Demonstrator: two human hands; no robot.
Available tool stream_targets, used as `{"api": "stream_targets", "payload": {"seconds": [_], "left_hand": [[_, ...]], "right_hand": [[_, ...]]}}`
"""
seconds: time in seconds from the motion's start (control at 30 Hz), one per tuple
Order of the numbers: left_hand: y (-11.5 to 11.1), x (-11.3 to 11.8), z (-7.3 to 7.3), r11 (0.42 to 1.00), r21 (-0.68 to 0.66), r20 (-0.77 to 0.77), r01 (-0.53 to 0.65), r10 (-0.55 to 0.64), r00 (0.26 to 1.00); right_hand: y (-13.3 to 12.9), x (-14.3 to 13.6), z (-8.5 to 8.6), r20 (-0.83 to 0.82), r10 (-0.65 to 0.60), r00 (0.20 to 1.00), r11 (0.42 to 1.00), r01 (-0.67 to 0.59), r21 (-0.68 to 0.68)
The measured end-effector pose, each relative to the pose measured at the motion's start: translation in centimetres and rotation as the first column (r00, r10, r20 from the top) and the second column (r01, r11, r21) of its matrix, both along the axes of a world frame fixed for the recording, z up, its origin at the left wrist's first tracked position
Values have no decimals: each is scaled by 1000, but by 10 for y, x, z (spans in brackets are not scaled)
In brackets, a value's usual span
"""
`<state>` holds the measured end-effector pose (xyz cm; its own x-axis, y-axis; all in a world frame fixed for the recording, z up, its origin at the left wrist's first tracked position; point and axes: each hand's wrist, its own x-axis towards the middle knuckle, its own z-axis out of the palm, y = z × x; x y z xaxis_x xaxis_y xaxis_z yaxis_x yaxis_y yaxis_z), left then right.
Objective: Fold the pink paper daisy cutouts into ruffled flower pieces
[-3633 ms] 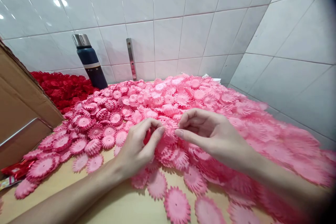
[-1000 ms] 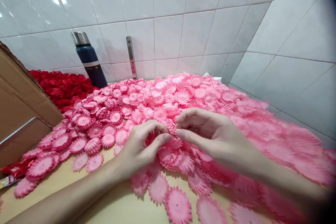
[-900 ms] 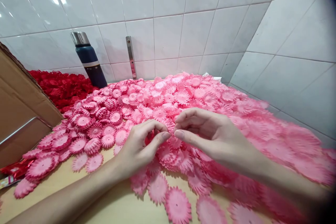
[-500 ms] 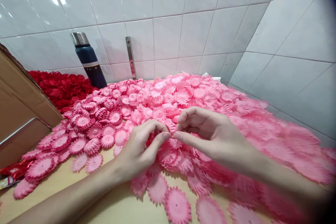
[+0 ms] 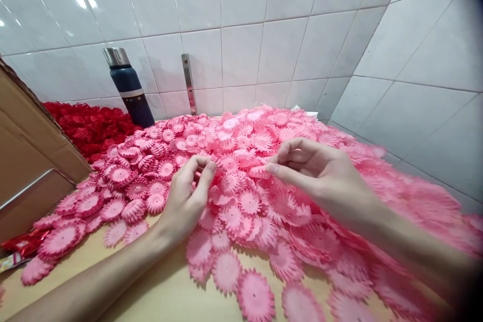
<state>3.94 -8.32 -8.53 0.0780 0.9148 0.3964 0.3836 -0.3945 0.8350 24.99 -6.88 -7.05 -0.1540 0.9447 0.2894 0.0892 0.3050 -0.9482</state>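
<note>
The left hand (image 5: 186, 196), bent over the near-left side of the pile (image 5: 249, 201), has thumb and forefinger together; whether anything thin is pinched between them cannot be told. The right hand (image 5: 320, 168) brings thumb and forefinger close at the rim of a pink disc (image 5: 258, 171), above the pile's middle; a firm clamp on it cannot be confirmed. The discs, scalloped and thin, look nearly weightless, soft and easily creased, probably cloth or paper; layers may cling or slide, so two could lift as one. The outer rim, taken lightly between two fingertips, seems the best hold; a hard pinch might crush the scallops. Far left stand a bottle (image 5: 132, 98) and a red heap (image 5: 90, 128); pale table (image 5: 169, 294) shows at the near side.
</note>
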Motion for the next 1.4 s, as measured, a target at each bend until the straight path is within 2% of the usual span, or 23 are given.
{"api": "stream_targets", "payload": {"seconds": [0.07,0.23,0.37,0.47,0.63,0.73,0.83,0.93,1.0,1.1,1.2,1.4], "left_hand": [[0,0,0,999,16,-41,29,-29,999],[-3,6,-3,966,145,-244,214,-175,954],[-6,7,-3,946,186,-273,264,-208,939],[-6,6,-2,958,179,-245,223,-177,953],[-3,2,-2,989,111,-102,98,-87,991],[0,-1,-3,997,69,-22,25,-23,999],[2,-2,-3,997,57,-2,-52,53,999],[3,-1,-3,991,87,-15,-100,101,995],[1,1,-2,986,142,-39,-89,96,995],[-4,3,0,980,194,-115,49,-27,993],[-8,6,1,960,171,-189,221,-189,964],[-5,8,-4,957,134,-224,258,-224,949]], "right_hand": [[-1,-1,1,2,20,1000,1000,-20,8],[-12,-10,-3,21,170,985,985,-170,32],[-14,-12,-5,-10,137,991,991,-137,2],[-8,-6,-4,-41,73,997,996,-75,-55],[4,6,-1,-59,-97,993,995,96,-28],[10,12,0,-136,-177,975,984,175,-27],[13,14,-1,-175,-197,965,980,192,-45],[10,10,-1,-125,-154,980,988,149,-48],[5,5,-1,-81,-121,989,992,118,-42],[-5,-4,-1,-31,-29,999,999,28,-27],[-15,-11,-1,-14,88,996,996,-89,-23],[-20,-15,-2,11,204,979,979,-203,-16]]}}
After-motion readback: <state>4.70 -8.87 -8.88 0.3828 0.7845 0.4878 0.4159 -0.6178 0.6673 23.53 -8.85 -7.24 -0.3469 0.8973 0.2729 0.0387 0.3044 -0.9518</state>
